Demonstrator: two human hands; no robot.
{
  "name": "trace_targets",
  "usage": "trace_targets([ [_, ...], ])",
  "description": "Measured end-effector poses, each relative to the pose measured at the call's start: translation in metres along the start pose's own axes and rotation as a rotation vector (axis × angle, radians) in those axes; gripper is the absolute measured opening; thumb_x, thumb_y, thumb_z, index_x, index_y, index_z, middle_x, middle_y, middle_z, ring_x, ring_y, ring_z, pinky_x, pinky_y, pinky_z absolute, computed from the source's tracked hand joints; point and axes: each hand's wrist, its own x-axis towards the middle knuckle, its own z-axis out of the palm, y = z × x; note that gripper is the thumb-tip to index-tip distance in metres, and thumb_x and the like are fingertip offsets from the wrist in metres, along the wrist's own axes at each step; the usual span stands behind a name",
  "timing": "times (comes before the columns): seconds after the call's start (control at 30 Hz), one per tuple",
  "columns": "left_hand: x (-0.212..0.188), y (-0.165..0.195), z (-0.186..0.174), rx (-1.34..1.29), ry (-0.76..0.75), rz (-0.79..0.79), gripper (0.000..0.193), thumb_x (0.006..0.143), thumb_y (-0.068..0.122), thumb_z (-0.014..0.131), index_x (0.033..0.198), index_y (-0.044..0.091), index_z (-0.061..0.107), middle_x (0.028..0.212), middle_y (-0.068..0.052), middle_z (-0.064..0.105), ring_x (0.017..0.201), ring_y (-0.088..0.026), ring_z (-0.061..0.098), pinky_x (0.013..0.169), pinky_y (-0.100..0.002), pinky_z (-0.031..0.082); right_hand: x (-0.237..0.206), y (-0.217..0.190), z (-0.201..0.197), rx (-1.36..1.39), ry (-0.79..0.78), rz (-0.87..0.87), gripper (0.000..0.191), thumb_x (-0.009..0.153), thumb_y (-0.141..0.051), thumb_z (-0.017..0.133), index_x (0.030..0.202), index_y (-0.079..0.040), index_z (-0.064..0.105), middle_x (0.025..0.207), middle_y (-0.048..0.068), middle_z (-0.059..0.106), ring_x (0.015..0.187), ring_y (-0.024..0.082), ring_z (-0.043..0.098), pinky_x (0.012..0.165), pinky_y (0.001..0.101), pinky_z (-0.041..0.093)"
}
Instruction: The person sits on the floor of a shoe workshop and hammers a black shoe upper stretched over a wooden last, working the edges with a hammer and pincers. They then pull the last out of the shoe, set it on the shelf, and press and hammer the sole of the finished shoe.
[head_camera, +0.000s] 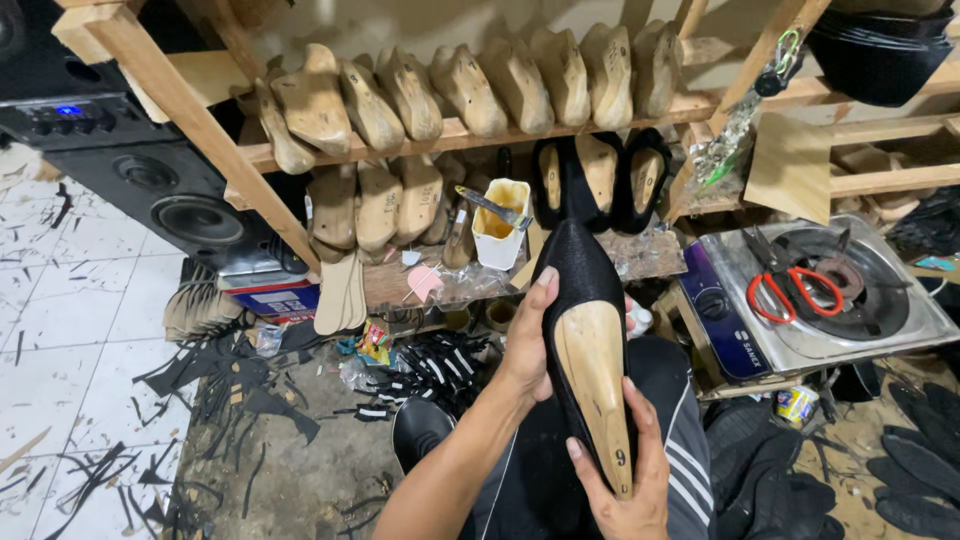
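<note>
My right hand (625, 480) cupped the heel end of the shoe (585, 340) from below, fingers curled round the wooden last (592, 370) inside it. My left hand (528, 345) gripped the shoe's left side, thumb up along the black upper. I held the shoe over my lap, toe pointing away from me, up toward the shelves. Black scraps (240, 400) littered the floor to my left. To my right sat a gas stove (905, 315) with red-handled scissors (790, 285) lying on the burner. Beyond the toe stood a white cup (500, 235) with a tool in it, on the lower shelf. Further back, rows of bare lasts (470, 90) lined the upper shelf (480, 135), and a speaker (170, 195) stood at the far left
</note>
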Motion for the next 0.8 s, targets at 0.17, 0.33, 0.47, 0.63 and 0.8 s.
trace_targets([
  [0.17, -0.007, 0.002, 0.016, 0.088, 0.168, 0.015, 0.074, 0.105, 0.048, 0.051, 0.141, -0.016, 0.048, 0.12, -0.022, 0.07, 0.106, -0.03, 0.07, 0.094, -0.041, 0.058, -0.005, 0.017, -0.002, 0.195, 0.085, 0.106, 0.089, 0.073, 0.001, 0.079, 0.153, -0.003, 0.041, 0.142, 0.015, 0.058, 0.129, 0.025, 0.059, 0.108, 0.0353, 0.045],
  [0.33, -0.065, -0.023, 0.049, 0.77, -0.019, 0.557, 0.106, 0.092, 0.014, 0.075, 0.16, -0.002, -0.006, 0.159, -0.019, 0.034, 0.15, -0.029, 0.038, 0.122, -0.042, 0.031, 0.027, 0.012, -0.008, 0.27, 0.186, -0.076, 0.103, 0.069, -0.001, 0.081, 0.157, 0.0, 0.027, 0.151, 0.022, 0.044, 0.135, 0.03, 0.05, 0.107, 0.0425, 0.045],
  [0.47, -0.069, -0.041, 0.037, 1.09, 0.064, 0.514, 0.098, 0.084, 0.017, 0.079, 0.157, -0.009, 0.019, 0.155, -0.03, 0.037, 0.146, -0.036, 0.036, 0.119, -0.044, 0.032, 0.063, -0.013, -0.021, -0.108, 0.057, -0.621, 0.102, 0.077, -0.002, 0.072, 0.16, -0.004, 0.014, 0.157, 0.032, 0.031, 0.146, 0.044, 0.038, 0.124, 0.0526, 0.031],
  [0.63, -0.032, -0.013, 0.025, 0.555, 0.3, 0.618, 0.037, 0.103, 0.008, 0.066, 0.132, -0.007, 0.05, 0.102, -0.013, 0.063, 0.08, -0.016, 0.06, 0.069, -0.029, 0.052, 0.054, -0.005, -0.019, -0.041, -0.11, -0.707, 0.11, 0.075, -0.005, 0.076, 0.161, -0.004, 0.008, 0.155, 0.035, 0.037, 0.144, 0.046, 0.042, 0.118, 0.0535, 0.032],
  [0.8, 0.033, 0.089, 0.011, 0.588, 0.352, 1.058, 0.037, 0.102, 0.005, 0.057, 0.134, -0.001, 0.04, 0.118, -0.01, 0.064, 0.099, -0.015, 0.065, 0.083, -0.028, 0.057, 0.041, 0.107, -0.024, 0.119, -0.171, -0.35, 0.094, 0.071, 0.0, 0.073, 0.155, -0.007, 0.031, 0.145, 0.029, 0.053, 0.129, 0.039, 0.059, 0.092, 0.0421, 0.059],
])
